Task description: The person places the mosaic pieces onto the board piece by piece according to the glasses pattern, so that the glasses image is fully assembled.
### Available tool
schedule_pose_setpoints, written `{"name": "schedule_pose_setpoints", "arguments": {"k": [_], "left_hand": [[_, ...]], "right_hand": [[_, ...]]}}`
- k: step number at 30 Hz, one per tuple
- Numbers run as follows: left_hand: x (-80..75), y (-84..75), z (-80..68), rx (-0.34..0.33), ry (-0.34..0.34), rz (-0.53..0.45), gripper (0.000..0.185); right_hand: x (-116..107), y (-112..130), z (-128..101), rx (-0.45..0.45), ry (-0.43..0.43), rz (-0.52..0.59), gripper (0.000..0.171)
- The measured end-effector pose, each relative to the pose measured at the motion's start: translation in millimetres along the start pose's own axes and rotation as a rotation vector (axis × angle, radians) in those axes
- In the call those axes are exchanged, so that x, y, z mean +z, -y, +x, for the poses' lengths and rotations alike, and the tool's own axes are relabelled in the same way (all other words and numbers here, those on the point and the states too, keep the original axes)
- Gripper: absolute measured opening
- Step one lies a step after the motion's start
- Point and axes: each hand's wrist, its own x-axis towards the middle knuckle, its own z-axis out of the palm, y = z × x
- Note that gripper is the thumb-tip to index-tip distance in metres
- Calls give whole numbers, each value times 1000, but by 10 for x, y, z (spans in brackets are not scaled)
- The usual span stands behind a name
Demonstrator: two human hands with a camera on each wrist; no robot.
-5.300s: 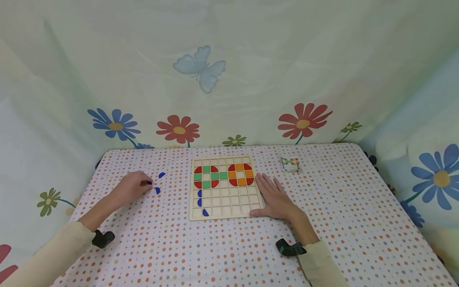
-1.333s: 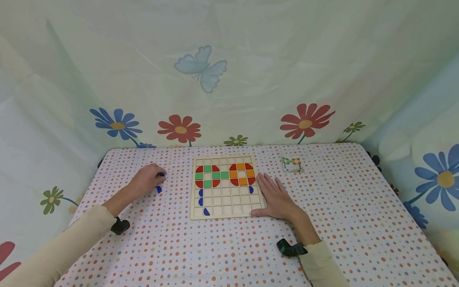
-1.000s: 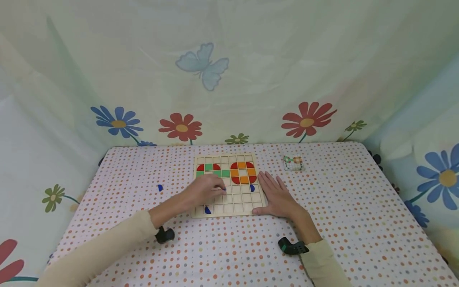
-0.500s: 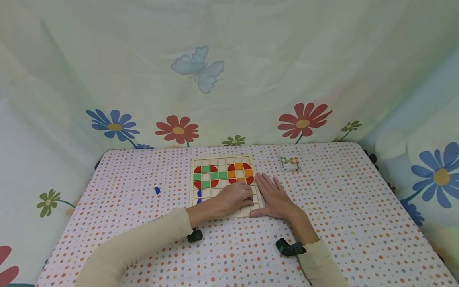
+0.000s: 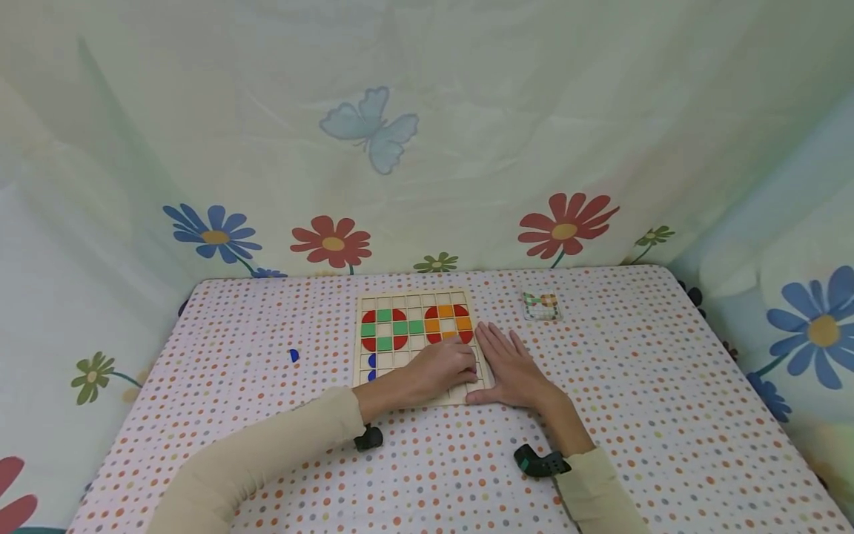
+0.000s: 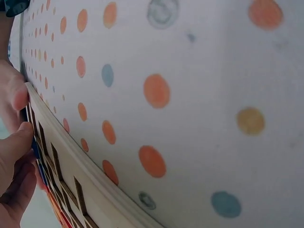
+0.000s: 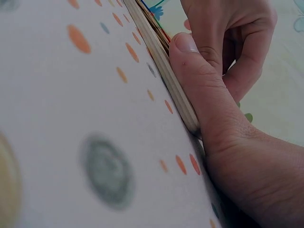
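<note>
A wooden grid board (image 5: pixel 414 297) lies on the dotted cloth, with red, green and orange pieces in its far rows and two blue pieces (image 5: pixel 371 362) in its left column. My left hand (image 5: pixel 445 367) is over the board's near right cells, fingers curled. In the left wrist view its fingertips (image 6: pixel 16 147) pinch a small blue piece against the board (image 6: pixel 66 166). My right hand (image 5: pixel 512 365) lies flat on the cloth beside the board's right edge. Its thumb (image 7: pixel 192 66) presses the board's edge (image 7: pixel 159 54).
One loose blue piece (image 5: pixel 293 356) lies on the cloth left of the board. A small pattern card (image 5: pixel 542 305) sits at the far right of the board. Flowered fabric walls close in the back and both sides.
My left hand took a blue piece from the cloth on the left and carried it right, over the board's near right cells. In the last half second it hardly moved. My right hand stayed put.
</note>
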Motion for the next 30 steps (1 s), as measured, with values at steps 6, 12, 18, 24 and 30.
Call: {"name": "schedule_pose_setpoints", "arguments": {"k": [6, 12, 18, 24, 30], "left_hand": [[-12, -7, 0, 12, -3, 33, 15], [-15, -1, -35, -23, 18, 50, 15], [-15, 20, -62, -21, 8, 42, 16], [-27, 36, -93, 28, 4, 64, 15], [-53, 28, -120, 73, 28, 144, 17]], "right_hand": [[-7, 3, -10, -2, -4, -10, 122], [-21, 6, -16, -3, -2, -14, 122], [-37, 4, -12, 2, 2, -11, 121], [-27, 1, -4, -1, -1, -4, 122], [-14, -1, -3, -1, -4, 2, 122]]}}
